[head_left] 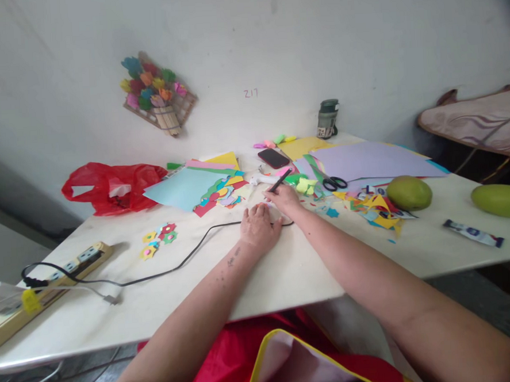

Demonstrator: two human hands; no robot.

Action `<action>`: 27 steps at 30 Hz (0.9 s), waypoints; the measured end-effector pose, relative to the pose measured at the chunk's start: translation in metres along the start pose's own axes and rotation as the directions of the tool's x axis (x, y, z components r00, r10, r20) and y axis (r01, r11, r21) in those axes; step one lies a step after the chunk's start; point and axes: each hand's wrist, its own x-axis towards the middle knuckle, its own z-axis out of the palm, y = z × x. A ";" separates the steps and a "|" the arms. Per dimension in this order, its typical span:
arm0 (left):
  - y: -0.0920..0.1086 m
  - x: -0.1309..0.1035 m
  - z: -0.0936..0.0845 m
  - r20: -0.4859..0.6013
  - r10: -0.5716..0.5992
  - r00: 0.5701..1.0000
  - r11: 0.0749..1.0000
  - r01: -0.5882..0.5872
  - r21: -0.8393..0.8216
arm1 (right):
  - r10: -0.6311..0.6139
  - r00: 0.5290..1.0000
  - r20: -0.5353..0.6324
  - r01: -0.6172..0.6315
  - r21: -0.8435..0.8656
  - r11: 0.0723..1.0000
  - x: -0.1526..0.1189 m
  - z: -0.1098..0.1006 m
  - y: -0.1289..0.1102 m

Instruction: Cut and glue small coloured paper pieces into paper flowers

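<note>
My right hand grips a black pen, its top end pointing up and to the right. Close beside it, my left hand lies palm down on the table, fingers stretched forward. Just beyond the left fingertips there is a small pale pink scrap, mostly covered by my hands. A white object, partly hidden, lies past the pen. Coloured paper cut-outs are heaped to the left of my hands. Black-handled scissors rest to the right.
Small paper flowers lie at left, near a power strip whose black cord runs under my hands. A red plastic bag, phone, paper sheets, green fruit and a tube also occupy the table.
</note>
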 end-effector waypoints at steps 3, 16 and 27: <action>0.001 0.000 0.001 -0.005 0.003 1.000 1.000 -0.003 -0.004 | -0.028 0.999 0.019 0.029 -0.075 0.997 -0.001 -0.001 -0.001; 0.001 0.000 -0.001 0.041 -0.001 0.999 1.000 0.001 -0.017 | -0.054 0.996 0.068 0.057 -0.047 0.997 -0.001 0.001 -0.002; 0.001 0.000 0.001 0.031 0.003 1.000 0.999 -0.002 -0.034 | -0.030 0.995 0.097 0.038 -0.082 0.996 -0.001 0.001 -0.003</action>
